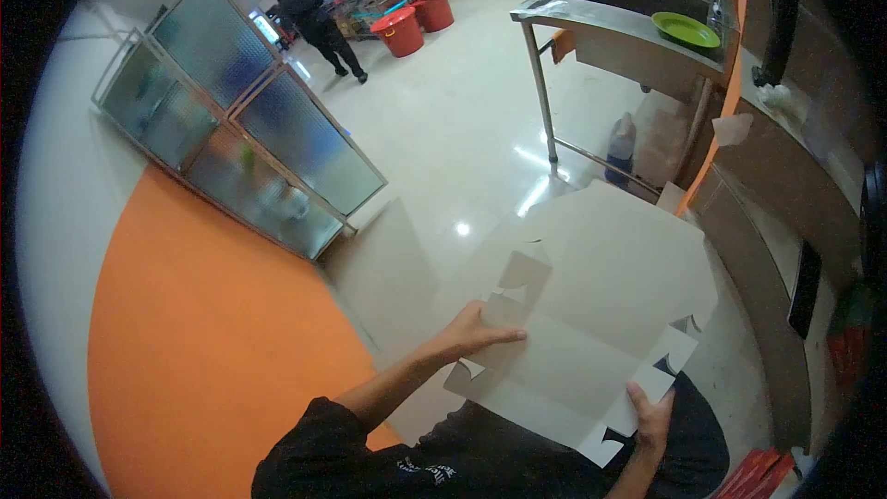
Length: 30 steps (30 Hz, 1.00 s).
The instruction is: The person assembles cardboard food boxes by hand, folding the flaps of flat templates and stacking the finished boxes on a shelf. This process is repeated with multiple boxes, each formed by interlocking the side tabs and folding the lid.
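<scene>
A flat, pale cardboard box blank point(601, 286) with creases, side flaps and curved cut-outs lies spread out over my lap. My left hand point(473, 333) grips its left side, thumb stretched across the top face and the other fingers hidden beneath. At the lower right, my right hand point(652, 414) holds the flap edge, with the thumb on top and the remaining fingers partly out of sight. The far end of the blank reaches out over the floor, tilted away from me.
Frosted glass panels point(309, 139) stand open at left beside an orange wall point(222, 333). Ahead right is a steel sink point(591, 11) with a green plate point(686, 30). A dark phone point(806, 291) is at right. A person point(312, 18) walks near red buckets point(398, 33).
</scene>
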{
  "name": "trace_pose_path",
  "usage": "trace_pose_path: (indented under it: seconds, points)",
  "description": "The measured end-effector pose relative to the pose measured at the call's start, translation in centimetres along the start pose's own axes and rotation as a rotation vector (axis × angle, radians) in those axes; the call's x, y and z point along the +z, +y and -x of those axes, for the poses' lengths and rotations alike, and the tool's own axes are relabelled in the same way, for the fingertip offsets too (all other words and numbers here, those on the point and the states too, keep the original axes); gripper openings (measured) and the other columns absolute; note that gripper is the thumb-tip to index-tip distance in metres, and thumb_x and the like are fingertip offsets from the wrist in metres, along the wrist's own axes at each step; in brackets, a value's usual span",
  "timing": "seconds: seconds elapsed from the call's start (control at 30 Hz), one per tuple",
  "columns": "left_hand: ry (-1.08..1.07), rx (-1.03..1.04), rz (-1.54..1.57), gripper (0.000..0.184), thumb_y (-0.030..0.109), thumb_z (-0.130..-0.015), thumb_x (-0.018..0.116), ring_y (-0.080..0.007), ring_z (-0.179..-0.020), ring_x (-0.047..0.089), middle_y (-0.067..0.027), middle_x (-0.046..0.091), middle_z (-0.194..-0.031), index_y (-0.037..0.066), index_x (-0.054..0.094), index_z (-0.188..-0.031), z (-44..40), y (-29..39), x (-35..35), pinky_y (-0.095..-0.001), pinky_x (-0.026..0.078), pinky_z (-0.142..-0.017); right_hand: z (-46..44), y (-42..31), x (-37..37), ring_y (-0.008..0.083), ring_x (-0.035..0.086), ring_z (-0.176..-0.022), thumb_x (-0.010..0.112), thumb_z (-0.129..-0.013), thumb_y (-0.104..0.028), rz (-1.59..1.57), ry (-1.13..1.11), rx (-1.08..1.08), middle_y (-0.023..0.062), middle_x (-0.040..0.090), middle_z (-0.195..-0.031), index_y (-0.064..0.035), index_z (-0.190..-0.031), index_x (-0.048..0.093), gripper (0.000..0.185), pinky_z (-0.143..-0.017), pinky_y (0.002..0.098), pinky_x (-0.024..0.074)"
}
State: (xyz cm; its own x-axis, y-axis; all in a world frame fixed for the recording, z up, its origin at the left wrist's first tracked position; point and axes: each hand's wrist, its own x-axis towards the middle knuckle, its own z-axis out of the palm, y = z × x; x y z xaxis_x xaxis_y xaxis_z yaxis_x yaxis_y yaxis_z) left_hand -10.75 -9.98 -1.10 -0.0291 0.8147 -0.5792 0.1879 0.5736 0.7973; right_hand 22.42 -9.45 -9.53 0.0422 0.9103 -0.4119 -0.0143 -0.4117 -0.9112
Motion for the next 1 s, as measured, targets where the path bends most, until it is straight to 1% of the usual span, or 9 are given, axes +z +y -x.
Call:
trace_pose_path:
  seconds: [0.1,0.23,0.5,0.57,0.67,0.77,0.83,0.9,1.0]
  points:
    - [0.006,0.057,0.11,0.068,0.026,-0.069,0.08,-0.0204,-0.097,0.059,-0.0149,0.059,-0.107,-0.003,0.047,-0.12,-0.9,-1.8,0.5,-0.0342,0.051,-0.08,0.2,-0.3,-0.7,0.0239,0.057,-0.097,0.081,-0.064,-0.023,-0.151,-0.169,-0.068,0.0136,0.059,-0.106,0.0039,-0.118,0.046,0.07,-0.088,0.0376,0.0454]
    - [-0.172,0.03,0.376,0.071,0.022,-0.071,0.077,-0.0223,-0.097,0.059,-0.0139,0.056,-0.108,-0.001,0.038,-0.126,-1.6,-2.8,0.9,-0.0369,0.052,-0.082,-0.1,0.1,-0.4,0.024,0.058,-0.097,0.081,-0.063,-0.026,-0.292,-0.224,-0.03,0.0118,0.06,-0.105,0.0031,-0.118,0.048,0.07,-0.088,0.0376,0.0457]
    - [-0.278,-0.059,0.679,0.072,0.034,-0.076,0.072,-0.0227,-0.094,0.061,-0.0135,0.057,-0.108,0.002,0.037,-0.129,-3.5,-7.6,2.6,-0.0386,0.053,-0.081,-1.2,1.7,0.7,0.0256,0.056,-0.101,0.08,-0.066,-0.027,-0.475,-0.334,0.103,0.0133,0.057,-0.111,0.0028,-0.124,0.043,0.075,-0.089,0.0389,0.0458]
    - [-0.298,-0.05,0.682,0.072,0.033,-0.076,0.072,-0.0235,-0.095,0.061,-0.0129,0.057,-0.109,0.001,0.036,-0.13,-3.8,-7.8,2.5,-0.0384,0.052,-0.084,-1.3,1.3,0.6,0.0254,0.056,-0.101,0.08,-0.067,-0.028,-0.4,-0.301,0.096,0.0129,0.057,-0.111,0.0031,-0.124,0.042,0.075,-0.09,0.0382,0.045]
    - [-0.255,0.184,0.426,0.066,0.033,-0.076,0.073,-0.0227,-0.095,0.061,-0.0126,0.059,-0.108,0.001,0.044,-0.125,-4.2,-5.7,1.3,-0.0365,0.05,-0.085,-1.6,1.3,-0.2,0.0249,0.056,-0.101,0.078,-0.07,-0.026,-0.236,-0.189,-0.095,0.0129,0.057,-0.111,0.0038,-0.123,0.044,0.07,-0.091,0.0373,0.0441]
    - [-0.151,0.191,0.075,0.057,0.032,-0.073,0.076,-0.0202,-0.092,0.062,-0.0128,0.063,-0.104,0.001,0.054,-0.115,-2.8,-3.7,-0.3,-0.0338,0.049,-0.084,-0.2,-0.8,0.2,0.0241,0.057,-0.1,0.075,-0.073,-0.021,-0.009,-0.067,-0.193,0.0134,0.058,-0.11,0.0047,-0.12,0.047,0.061,-0.091,0.0364,0.0437]
    - [0.002,0.43,0.144,0.053,0.037,-0.074,0.074,-0.0188,-0.081,0.062,-0.0148,0.065,-0.093,-0.003,0.06,-0.108,-1.4,-4.5,0.2,-0.0317,0.05,-0.072,2.7,-3.2,1.3,0.0231,0.058,-0.099,0.074,-0.075,-0.017,0.254,0.072,-0.245,0.0137,0.059,-0.11,0.0054,-0.117,0.05,0.054,-0.09,0.0354,0.0439]
    - [-0.028,0.27,-0.018,0.051,0.035,-0.075,0.074,-0.0177,-0.077,0.062,-0.0132,0.065,-0.092,-0.003,0.06,-0.106,-1.1,-5.6,-0.5,-0.032,0.051,-0.068,6.0,-6.0,3.9,0.0208,0.06,-0.093,0.074,-0.075,-0.019,0.43,0.185,-0.279,0.0125,0.062,-0.105,0.0059,-0.113,0.054,0.049,-0.085,0.033,0.0465]
    - [-0.071,0.227,0.25,0.045,0.026,-0.073,0.076,-0.0174,-0.07,0.062,-0.012,0.064,-0.089,-0.003,0.059,-0.103,0.7,-8.3,-0.9,-0.0299,0.052,-0.064,9.5,-5.2,3.4,0.0184,0.061,-0.081,0.076,-0.074,-0.02,0.446,0.147,-0.18,0.0104,0.065,-0.093,0.0028,-0.102,0.06,0.039,-0.073,0.0308,0.0499]
